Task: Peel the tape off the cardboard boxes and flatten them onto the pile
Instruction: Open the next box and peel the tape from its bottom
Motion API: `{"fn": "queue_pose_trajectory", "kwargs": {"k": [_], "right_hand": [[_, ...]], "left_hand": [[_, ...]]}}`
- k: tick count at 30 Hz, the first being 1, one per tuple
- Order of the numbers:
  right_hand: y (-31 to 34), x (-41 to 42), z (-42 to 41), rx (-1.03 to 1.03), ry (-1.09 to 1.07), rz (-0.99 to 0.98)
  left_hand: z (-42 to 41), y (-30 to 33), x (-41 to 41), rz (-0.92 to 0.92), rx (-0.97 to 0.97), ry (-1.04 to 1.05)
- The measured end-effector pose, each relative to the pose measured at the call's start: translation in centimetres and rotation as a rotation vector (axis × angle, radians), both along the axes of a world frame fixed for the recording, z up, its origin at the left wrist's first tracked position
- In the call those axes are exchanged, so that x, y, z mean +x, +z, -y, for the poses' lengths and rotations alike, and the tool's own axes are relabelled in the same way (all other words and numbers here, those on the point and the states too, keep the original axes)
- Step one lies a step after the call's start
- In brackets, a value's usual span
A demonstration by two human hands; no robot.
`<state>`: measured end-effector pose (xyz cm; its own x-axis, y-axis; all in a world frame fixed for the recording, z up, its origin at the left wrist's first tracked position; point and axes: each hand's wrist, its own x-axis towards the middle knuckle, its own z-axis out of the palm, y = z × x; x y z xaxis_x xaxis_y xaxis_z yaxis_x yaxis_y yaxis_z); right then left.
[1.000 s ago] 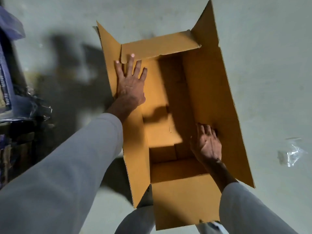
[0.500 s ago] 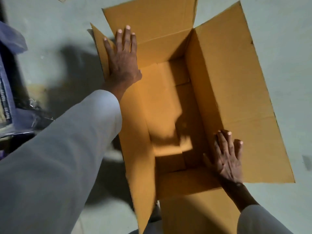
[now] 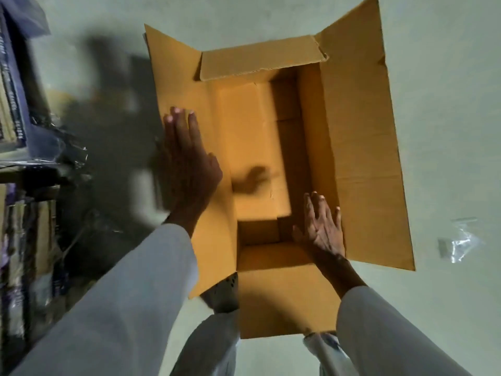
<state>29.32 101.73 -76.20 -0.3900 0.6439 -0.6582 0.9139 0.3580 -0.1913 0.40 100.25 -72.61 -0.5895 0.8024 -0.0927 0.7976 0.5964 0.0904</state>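
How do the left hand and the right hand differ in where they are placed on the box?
The left hand lies flat on the box's left flap, further from the person; the right hand presses the right inner wall near the near end. The left hand is blurred, the right hand sharp. Both have straight fingers and grip nothing.

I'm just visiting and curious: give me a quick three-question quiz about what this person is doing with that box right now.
1. True or false: the brown cardboard box stands open, its flaps spread outward.
2. Where does the right hand rest? A) on the floor B) on the box's right inner wall C) on the crumpled clear plastic wrapper
3. Fill in: the left hand lies flat on the box's ____ side flap.

Key: 1 true; 2 B; 3 left.
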Motion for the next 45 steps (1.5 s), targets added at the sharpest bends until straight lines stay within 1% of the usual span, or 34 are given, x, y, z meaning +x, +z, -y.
{"fn": "queue_pose_trajectory", "kwargs": {"k": [1,3,4,6,9,11,13,15,16,17,18,19,20,21,22,23,24,25,26,27,28,29,30,32,33,34,35,37,39,41,42,43,45], "right_hand": [[0.6,-0.7,0.2,-0.055,-0.004,-0.024],[2.2,-2.0,0.9,-0.169,-0.011,-0.079],[2.7,-2.7,1.5,-0.237,-0.006,-0.101],[3.2,-3.8,3.0,-0.366,0.005,-0.141],[4.5,-4.9,5.1,-0.558,0.031,-0.229],[5.3,-5.4,6.5,-0.606,0.113,-0.231],[5.4,-5.0,7.7,-0.53,0.191,-0.174],[5.6,-4.2,8.4,-0.391,0.109,-0.119],[5.8,-3.9,8.5,-0.305,0.056,-0.104],[6.3,-3.7,8.2,-0.216,0.017,-0.07],[6.7,-3.6,8.0,-0.157,-0.031,-0.024],[7.2,-3.6,8.0,-0.132,-0.106,-0.033],[7.8,-3.6,8.0,-0.123,-0.221,-0.105],[8.9,-3.8,7.9,-0.119,-0.361,-0.232],[10.0,-4.1,7.9,-0.105,-0.506,-0.385],[10.6,-4.5,7.6,-0.084,-0.587,-0.461],[11.2,-4.8,7.0,-0.081,-0.606,-0.465],[11.9,-5.0,6.3,-0.118,-0.605,-0.431],[12.3,-5.0,5.3,-0.169,-0.617,-0.435],[13.4,-5.1,4.1,-0.247,-0.667,-0.459],[14.8,-5.1,2.7,-0.315,-0.716,-0.518],[16.2,-4.9,1.4,-0.384,-0.748,-0.586],[18.1,-4.6,0.1,-0.424,-0.762,-0.641],[21.4,-4.0,-2.1,-0.487,-0.812,-0.72],[23.0,-3.7,-2.8,-0.542,-0.842,-0.748],[24.4,-3.6,-3.2,-0.583,-0.886,-0.783],[25.0,-3.3,-3.3,-0.618,-0.943,-0.809],[24.9,-2.6,-3.1,-0.71,-1.006,-0.824],[24.8,-2.4,-2.2,-0.818,-0.98,-0.807],[23.0,-1.4,-2.1,-0.837,-0.995,-0.802],[21.9,-0.9,-2.1,-0.821,-1.019,-0.776],[20.9,-0.4,-2.1,-0.821,-1.044,-0.755],[18.4,0.6,-1.9,-0.821,-1.082,-0.69]], "left_hand": [[2.2,0.1,1.6,0.068,0.028,0.175],[6.0,1.0,4.7,0.242,0.02,0.541],[7.2,1.5,5.7,0.318,-0.008,0.662],[8.1,2.3,6.4,0.436,-0.015,0.787],[6.9,4.1,6.7,0.622,0.077,0.797],[5.5,5.8,7.2,0.734,0.127,0.773],[3.8,7.7,7.3,0.763,0.179,0.749],[2.3,9.6,6.8,0.786,0.181,0.726],[1.6,10.6,6.6,0.845,0.199,0.7],[1.1,11.5,6.5,0.938,0.236,0.667],[0.7,12.3,6.4,1.07,0.295,0.632],[0.7,13.2,6.2,1.241,0.351,0.603],[1.0,13.8,6.2,1.427,0.366,0.597],[1.6,14.2,6.3,1.581,0.371,0.608],[2.6,13.9,6.7,1.586,0.393,0.623],[3.8,13.0,7.3,1.466,0.417,0.625],[5.0,12.2,7.9,1.265,0.426,0.628],[6.3,11.3,8.2,1.074,0.395,0.654],[7.6,10.3,8.4,0.959,0.322,0.722],[8.6,9.7,8.3,0.919,0.274,0.811],[9.4,9.3,8.1,0.94,0.251,0.938],[9.9,9.3,7.7,0.994,0.284,1.083],[10.3,9.5,7.3,1.071,0.395,1.224],[10.9,9.6,5.9,1.157,0.733,1.471],[11.1,10.1,5.4,1.161,0.862,1.526],[11.3,10.4,4.9,1.147,0.923,1.547],[11.3,10.6,4.5,1.129,0.933,1.553],[11.0,10.6,4.0,1.155,0.844,1.552],[10.8,11.2,4.0,1.303,0.64,1.48],[11.2,10.7,4.0,1.46,0.431,1.334],[11.8,10.2,4.1,1.474,0.325,1.275],[12.3,9.9,4.5,1.444,0.252,1.217],[13.2,9.3,5.9,1.408,0.184,1.122]]}}
